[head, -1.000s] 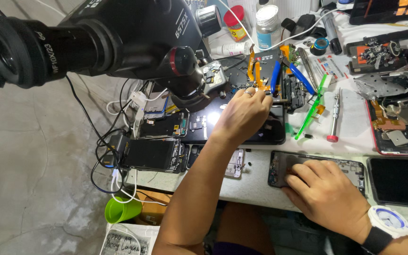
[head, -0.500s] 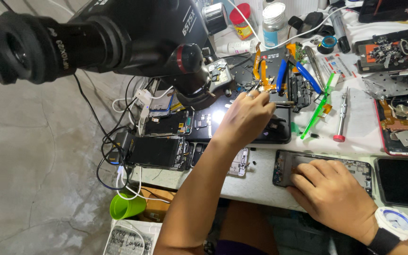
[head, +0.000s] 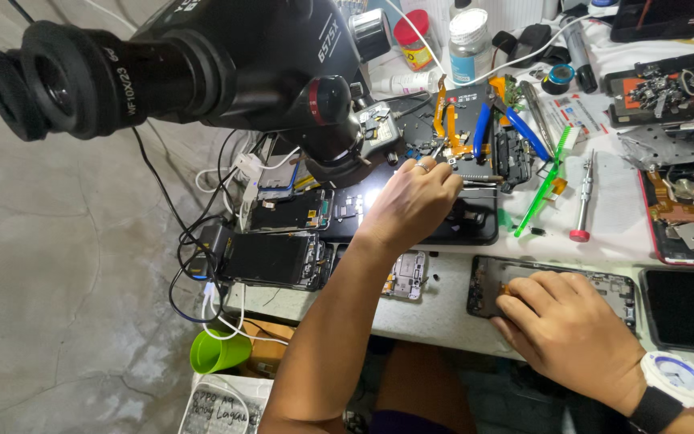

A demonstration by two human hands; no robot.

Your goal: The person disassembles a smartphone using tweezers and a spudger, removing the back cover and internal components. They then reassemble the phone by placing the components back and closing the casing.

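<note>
Both hands on phone repair bench, under microscope (head: 226, 64).
L hand (head: 411, 201) reaches fwd, fingers curled, pinching thin metal tool (head: 479, 180); R hand (head: 568, 325) flat, fingers spread on opened phone frame (head: 616, 285) near bench edge.

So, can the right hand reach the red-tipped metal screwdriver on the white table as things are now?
Probably yes. The right hand rests on an opened phone frame, and the red-tipped metal screwdriver lies just beyond it on the white table, with nothing between them.
</note>
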